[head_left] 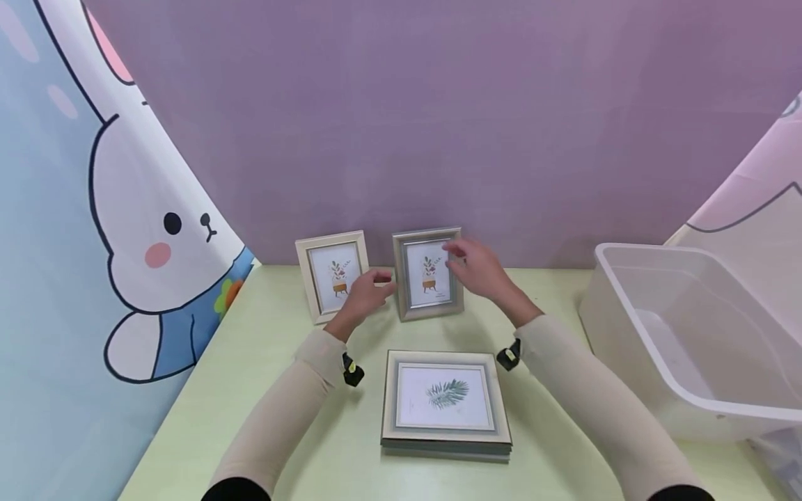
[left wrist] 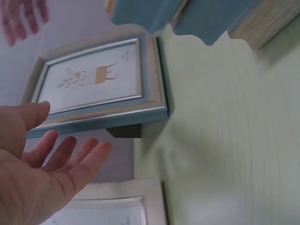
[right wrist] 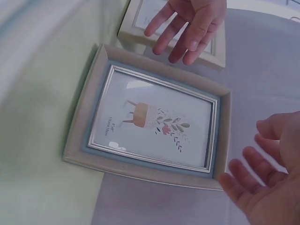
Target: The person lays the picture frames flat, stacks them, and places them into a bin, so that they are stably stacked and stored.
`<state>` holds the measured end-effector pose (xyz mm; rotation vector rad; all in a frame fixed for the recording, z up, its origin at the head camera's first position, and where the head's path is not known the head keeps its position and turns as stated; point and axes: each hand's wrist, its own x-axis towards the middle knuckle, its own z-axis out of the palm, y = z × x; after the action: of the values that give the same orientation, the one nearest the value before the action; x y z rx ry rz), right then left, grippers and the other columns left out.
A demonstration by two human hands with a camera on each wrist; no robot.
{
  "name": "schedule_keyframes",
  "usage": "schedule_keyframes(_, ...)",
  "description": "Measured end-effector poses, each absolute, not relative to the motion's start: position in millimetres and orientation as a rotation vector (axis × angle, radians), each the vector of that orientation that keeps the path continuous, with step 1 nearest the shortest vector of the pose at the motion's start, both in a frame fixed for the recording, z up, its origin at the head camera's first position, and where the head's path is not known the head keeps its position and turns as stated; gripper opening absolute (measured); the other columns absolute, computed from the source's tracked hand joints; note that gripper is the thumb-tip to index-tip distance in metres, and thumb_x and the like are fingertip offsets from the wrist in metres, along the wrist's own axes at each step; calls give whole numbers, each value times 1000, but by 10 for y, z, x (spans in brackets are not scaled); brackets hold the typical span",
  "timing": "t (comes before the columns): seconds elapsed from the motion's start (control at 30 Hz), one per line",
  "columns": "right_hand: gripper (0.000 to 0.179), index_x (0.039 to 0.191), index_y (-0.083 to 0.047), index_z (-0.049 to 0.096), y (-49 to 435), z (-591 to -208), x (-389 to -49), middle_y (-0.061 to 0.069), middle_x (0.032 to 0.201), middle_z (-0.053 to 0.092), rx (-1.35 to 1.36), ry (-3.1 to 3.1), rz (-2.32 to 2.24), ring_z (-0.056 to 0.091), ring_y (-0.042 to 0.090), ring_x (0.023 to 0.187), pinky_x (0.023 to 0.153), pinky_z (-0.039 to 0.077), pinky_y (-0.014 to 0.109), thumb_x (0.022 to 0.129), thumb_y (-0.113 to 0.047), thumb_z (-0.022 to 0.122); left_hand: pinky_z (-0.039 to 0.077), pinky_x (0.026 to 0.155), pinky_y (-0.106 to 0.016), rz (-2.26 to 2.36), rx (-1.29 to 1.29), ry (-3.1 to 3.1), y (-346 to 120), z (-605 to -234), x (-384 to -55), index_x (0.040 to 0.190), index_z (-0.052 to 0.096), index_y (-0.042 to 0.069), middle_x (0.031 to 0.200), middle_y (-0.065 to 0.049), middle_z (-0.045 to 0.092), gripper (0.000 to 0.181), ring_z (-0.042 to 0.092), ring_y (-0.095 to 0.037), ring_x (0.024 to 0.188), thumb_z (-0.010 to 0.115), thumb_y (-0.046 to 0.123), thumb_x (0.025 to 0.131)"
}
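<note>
A grey-brown picture frame point(head_left: 429, 278) with a blue inner border and a potted-plant print stands upright against the purple backdrop. My left hand point(head_left: 365, 298) hovers by its left edge, fingers relaxed and holding nothing. At its upper right side is my right hand point(head_left: 481, 270), fingers loosely bent and spread, with nothing gripped. In the right wrist view, the right fingertips point(right wrist: 233, 183) come close to a corner of the frame; contact cannot be told. To the left leans a cream picture frame point(head_left: 327, 270) with a similar print, partly behind the left hand.
Nearer the front edge lies a stack of picture frames point(head_left: 445, 396), the top one showing a green leaf print. A white plastic bin point(head_left: 633, 313) stands at the right of the pale green table point(head_left: 250, 390). The purple backdrop point(head_left: 426, 125) rises behind the frames.
</note>
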<state>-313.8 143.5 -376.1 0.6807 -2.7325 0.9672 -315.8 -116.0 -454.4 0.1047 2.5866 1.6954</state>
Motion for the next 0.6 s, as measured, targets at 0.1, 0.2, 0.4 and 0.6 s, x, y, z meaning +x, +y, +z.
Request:
schedule_keyframes(0.1, 35, 132, -3, 64, 1344, -3705, -3265, 17, 132, 65, 718, -2742, 859, 60, 33, 122, 104, 50, 51, 99, -15, 62, 59, 94, -45, 1677, 92, 2599, -1117, -4561, -3202, 136, 58, 3, 139, -17, 61, 44, 67, -37, 115, 67, 21, 98)
schedule_keyframes(0.2, 35, 132, -3, 64, 1276, -3673, -3397, 16, 133, 65, 758, -2747, 746, 59, 33, 124, 107, 48, 50, 99, -16, 61, 61, 91, -40, 1637, 100, 2638, -1103, -4584, -3241, 136, 58, 3, 138, -16, 62, 44, 67, -36, 113, 68, 21, 98)
schedule_keyframes(0.4, 33, 132, -5, 65, 1162, -3601, -3566, 13, 136, 64, 762, -2784, 655, 55, 32, 130, 112, 44, 50, 100, -14, 59, 62, 83, -31, 1592, 96, 2687, -1092, -4604, -3289, 132, 61, 3, 134, -15, 64, 40, 69, -32, 109, 69, 20, 97)
schedule_keyframes(0.6, 33, 132, -10, 64, 1056, -3634, -3665, 11, 135, 62, 706, -2818, 565, 55, 31, 127, 109, 47, 47, 100, -17, 58, 61, 88, -44, 1685, 70, 2625, -1063, -4624, -3309, 122, 64, 2, 130, -17, 66, 31, 68, -33, 109, 71, 15, 95)
